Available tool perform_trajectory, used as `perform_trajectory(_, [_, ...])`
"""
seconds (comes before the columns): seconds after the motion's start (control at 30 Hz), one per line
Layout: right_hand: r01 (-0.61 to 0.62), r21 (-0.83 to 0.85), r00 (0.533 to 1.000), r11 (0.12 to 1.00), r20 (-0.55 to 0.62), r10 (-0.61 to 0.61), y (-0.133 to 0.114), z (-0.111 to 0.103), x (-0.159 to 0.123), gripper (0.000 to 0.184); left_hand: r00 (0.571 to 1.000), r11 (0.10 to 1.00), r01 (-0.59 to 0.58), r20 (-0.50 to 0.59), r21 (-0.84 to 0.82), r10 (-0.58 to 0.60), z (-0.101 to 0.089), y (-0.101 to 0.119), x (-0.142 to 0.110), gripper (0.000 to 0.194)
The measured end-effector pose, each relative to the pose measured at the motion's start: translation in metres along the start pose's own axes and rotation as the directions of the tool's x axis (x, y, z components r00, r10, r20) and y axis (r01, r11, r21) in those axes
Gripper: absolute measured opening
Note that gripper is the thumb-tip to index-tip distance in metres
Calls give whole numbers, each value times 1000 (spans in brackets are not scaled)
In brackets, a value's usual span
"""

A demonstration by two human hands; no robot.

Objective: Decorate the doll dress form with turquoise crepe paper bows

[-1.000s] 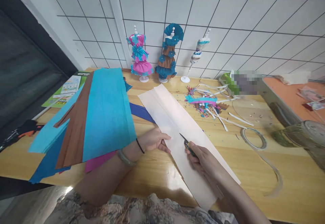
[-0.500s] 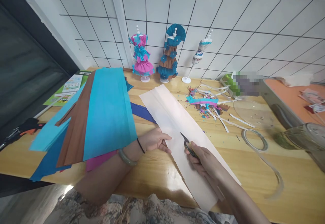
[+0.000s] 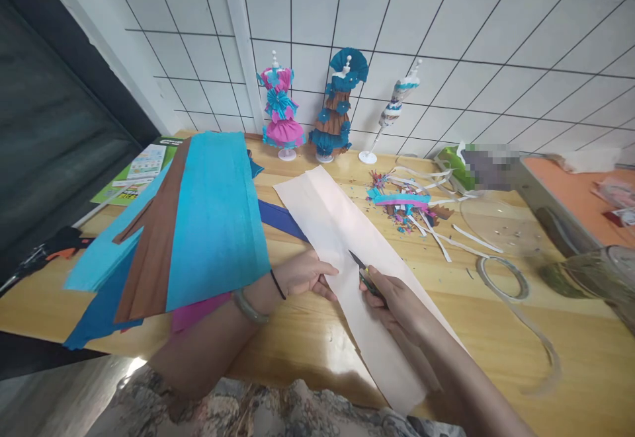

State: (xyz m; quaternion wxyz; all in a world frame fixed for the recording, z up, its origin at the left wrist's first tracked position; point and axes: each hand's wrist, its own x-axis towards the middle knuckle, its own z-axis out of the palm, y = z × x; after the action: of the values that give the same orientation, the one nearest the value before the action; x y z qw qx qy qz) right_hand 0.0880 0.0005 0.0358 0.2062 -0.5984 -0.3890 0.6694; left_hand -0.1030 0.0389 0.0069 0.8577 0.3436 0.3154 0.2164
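A long pale pink sheet of crepe paper (image 3: 342,225) lies slantwise in front of me, folded in layers. My left hand (image 3: 310,275) grips its left edge between thumb and fingers. In my right hand (image 3: 397,301) is a pair of small scissors (image 3: 362,268), its dark blades over the middle of the sheet and pointing up and left. The blades look close together. Left of my left hand, a stack holds a turquoise crepe sheet (image 3: 218,219) on top, with a brown crepe sheet (image 3: 151,258) beside it. A dark blue strip (image 3: 282,217) runs under the pale sheet.
Three small dress forms stand at the wall, one in pink and blue (image 3: 280,110), one in teal and brown (image 3: 337,110), one nearly bare (image 3: 393,106). Paper scraps (image 3: 404,200), a tape roll (image 3: 503,278) and a glass jar (image 3: 590,272) are rightward. A glue gun (image 3: 49,252) lies left.
The scissors have turned slightly, their blades now closer together and a little further up and left over the pale paper. My left hand keeps its grip. The whole view has shifted slightly.
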Motion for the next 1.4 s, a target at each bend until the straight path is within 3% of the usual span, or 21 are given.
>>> perform_trajectory(0.33, [-68,-43,998,997,-2,68,0,-6,-14,43,998,999,6,-58,-33,-8,1,0,0,40])
perform_trajectory(0.93, [6,-3,1000,1000,2,-6,-11,4,2,39,999,999,14,-35,-30,-15,5,2,0,37])
perform_trajectory(1.4, [-58,27,998,998,-27,58,-8,4,0,36,999,1000,12,-45,-14,-13,1,0,1,39])
